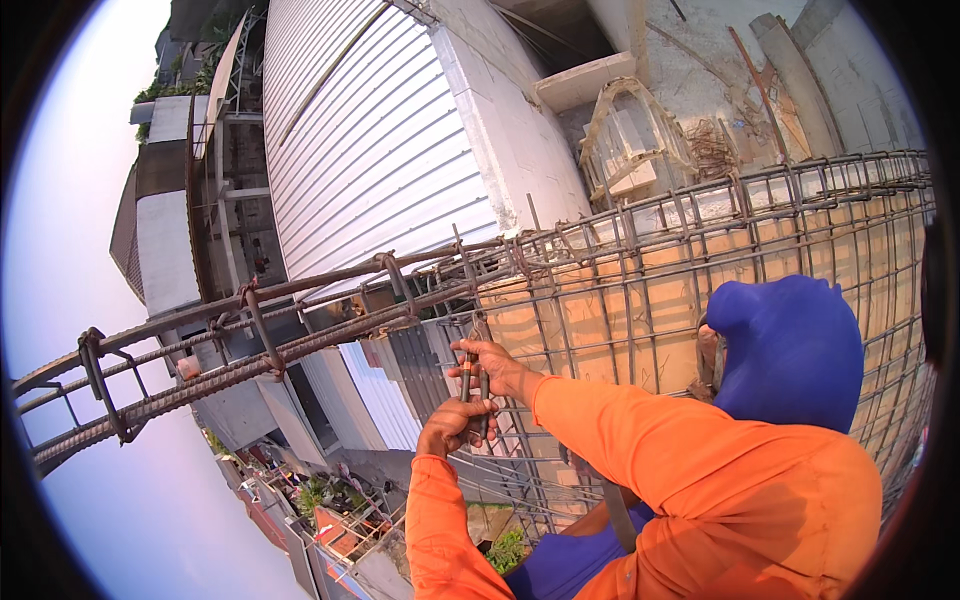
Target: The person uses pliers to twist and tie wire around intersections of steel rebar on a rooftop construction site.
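A pair of end-cutting pincers (465,386) with dark handles is between my two hands. My right hand (495,366) has its fingers around the handles just behind the head. Lower in the picture, my left hand (454,421) grips the handle ends. The pincer jaws meet the crossing bars of a rebar cage (634,277), where the long column bars (330,328) run off to the left. Whether the jaws hold a tie wire is too small to tell. Orange sleeves cover both my arms.
Plywood formwork (600,322) stands behind the rebar grid. A corrugated metal roof (375,142) and a concrete wall (502,127) lie beyond. Loose bar ends (502,480) stick out below my hands. My blue-clad knee (787,352) is close to the cage. Lower roofs and plants appear far below.
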A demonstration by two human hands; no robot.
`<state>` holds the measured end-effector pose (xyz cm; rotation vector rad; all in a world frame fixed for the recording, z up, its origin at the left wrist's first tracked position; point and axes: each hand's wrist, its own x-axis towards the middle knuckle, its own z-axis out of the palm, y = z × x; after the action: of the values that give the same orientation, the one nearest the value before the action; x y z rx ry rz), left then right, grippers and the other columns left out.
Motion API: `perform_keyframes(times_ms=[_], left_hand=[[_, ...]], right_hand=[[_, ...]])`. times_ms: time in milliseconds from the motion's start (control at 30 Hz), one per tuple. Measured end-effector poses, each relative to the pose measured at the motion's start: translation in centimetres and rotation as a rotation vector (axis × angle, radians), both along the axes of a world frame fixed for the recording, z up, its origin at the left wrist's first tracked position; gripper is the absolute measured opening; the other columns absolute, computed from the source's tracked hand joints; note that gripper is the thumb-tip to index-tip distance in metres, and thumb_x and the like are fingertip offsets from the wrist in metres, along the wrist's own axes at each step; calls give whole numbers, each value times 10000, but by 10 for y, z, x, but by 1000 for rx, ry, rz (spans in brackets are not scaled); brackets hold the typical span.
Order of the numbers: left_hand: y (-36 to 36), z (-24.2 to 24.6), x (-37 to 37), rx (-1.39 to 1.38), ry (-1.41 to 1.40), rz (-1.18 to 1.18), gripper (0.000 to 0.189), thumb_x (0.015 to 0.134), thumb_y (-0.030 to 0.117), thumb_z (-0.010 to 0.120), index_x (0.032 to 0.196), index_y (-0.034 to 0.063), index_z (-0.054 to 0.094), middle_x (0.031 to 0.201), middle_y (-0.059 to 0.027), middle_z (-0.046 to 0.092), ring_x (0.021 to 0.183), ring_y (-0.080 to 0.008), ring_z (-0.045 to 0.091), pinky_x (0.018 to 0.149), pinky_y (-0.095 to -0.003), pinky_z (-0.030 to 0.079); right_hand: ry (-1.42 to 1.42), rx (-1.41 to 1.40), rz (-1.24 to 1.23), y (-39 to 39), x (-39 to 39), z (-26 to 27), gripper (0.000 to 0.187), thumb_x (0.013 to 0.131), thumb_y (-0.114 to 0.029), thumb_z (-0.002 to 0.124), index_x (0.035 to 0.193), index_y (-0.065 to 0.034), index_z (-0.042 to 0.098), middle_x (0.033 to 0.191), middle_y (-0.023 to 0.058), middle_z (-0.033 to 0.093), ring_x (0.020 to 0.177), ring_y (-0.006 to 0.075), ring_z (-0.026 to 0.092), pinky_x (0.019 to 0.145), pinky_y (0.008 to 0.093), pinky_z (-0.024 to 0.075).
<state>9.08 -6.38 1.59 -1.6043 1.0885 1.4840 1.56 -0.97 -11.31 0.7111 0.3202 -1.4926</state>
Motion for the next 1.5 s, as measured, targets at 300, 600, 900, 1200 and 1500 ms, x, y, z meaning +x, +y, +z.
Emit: perform_keyframes(times_ms=[300, 600, 900, 1200, 1500], left_hand=[[53, -24, -2, -1214, -63, -1040, 426, 740, 222, 670, 1068, -21, 548, 854, -251, 664, 800, -422, 654, 700, -453, 531], [66, -12, 73, -304, 248, 168, 434, 905, 78, 554, 1310, 0, 422, 931, -151, 672, 748, -252, 677, 640, -349, 568], [90, -7, 114, -241, 312, 519, 588, 912, 100, 523, 1460, 86, 311, 1031, -185, 659, 878, -289, 667, 794, -440, 541], [84, 8, 163, -611, 550, 487, 696, 892, 212, 652, 1463, 26, 300, 1051, -134, 639, 895, -203, 640, 756, -328, 549], [105, -14, 151, -426, 875, 577, 555, 876, 364, 669, 1240, -30, 528, 832, -119, 660, 797, -223, 652, 741, -352, 539]], right_hand=[[346, 367, 148, -18, -25, 28, 280, 899, -328, 545, 867, -52, 518, 632, 41, 430, 570, 191, 534, 549, 330, 461], [768, -36, 447, 47, -13, 3, 287, 966, -325, 451, 928, -53, 534, 689, 57, 559, 537, 171, 583, 462, 311, 478], [1217, -290, 739, 72, -11, -26, 256, 974, -202, 435, 932, 1, 585, 676, 87, 566, 510, 161, 597, 425, 306, 482], [1691, -426, 746, 33, -93, 69, 313, 978, -241, 445, 945, -2, 644, 694, 96, 588, 658, 191, 600, 623, 348, 496], [2138, -951, 1080, 15, -107, 155, 219, 935, -175, 500, 997, 11, 600, 868, 167, 642, 833, 328, 633, 773, 429, 481]])
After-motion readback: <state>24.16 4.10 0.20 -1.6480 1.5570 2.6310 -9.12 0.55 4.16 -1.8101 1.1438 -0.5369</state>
